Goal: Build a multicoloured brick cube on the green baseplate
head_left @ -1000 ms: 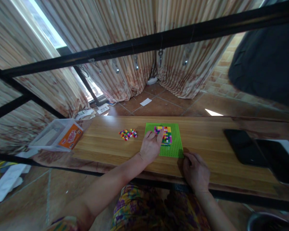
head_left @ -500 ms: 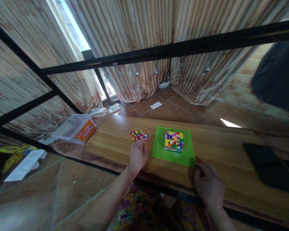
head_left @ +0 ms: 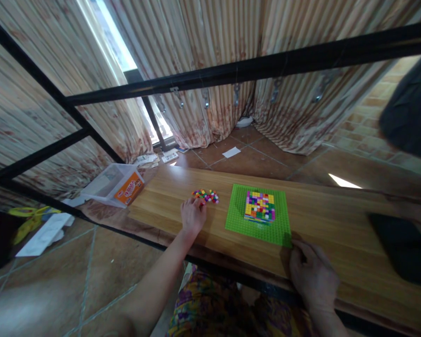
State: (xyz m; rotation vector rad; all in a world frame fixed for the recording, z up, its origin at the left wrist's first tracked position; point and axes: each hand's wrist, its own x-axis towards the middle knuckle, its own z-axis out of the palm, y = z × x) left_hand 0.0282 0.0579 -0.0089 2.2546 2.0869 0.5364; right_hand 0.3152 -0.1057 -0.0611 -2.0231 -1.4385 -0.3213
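My left hand reaches over the near left edge of a small pile of loose colourful toy bricks. Its fingers are bent and slightly apart, with the tips among the bricks; no held brick is visible. To the right lies a green baseplate, bearing a low square block of many-coloured bricks built in layers. At the plate's near right corner rests my right hand, curled, with thumb and forefinger closed at the corner. Its other fingers are folded out of sight.
Both hands work over a long wooden table. A clear plastic box with an orange label stands at its left end. A dark flat object lies at the right. Black metal bars cross beyond the table, before striped curtains.
My left hand has moved left along the near edge of the brick pile. My right hand stays at the baseplate corner. The whole view has shifted slightly.
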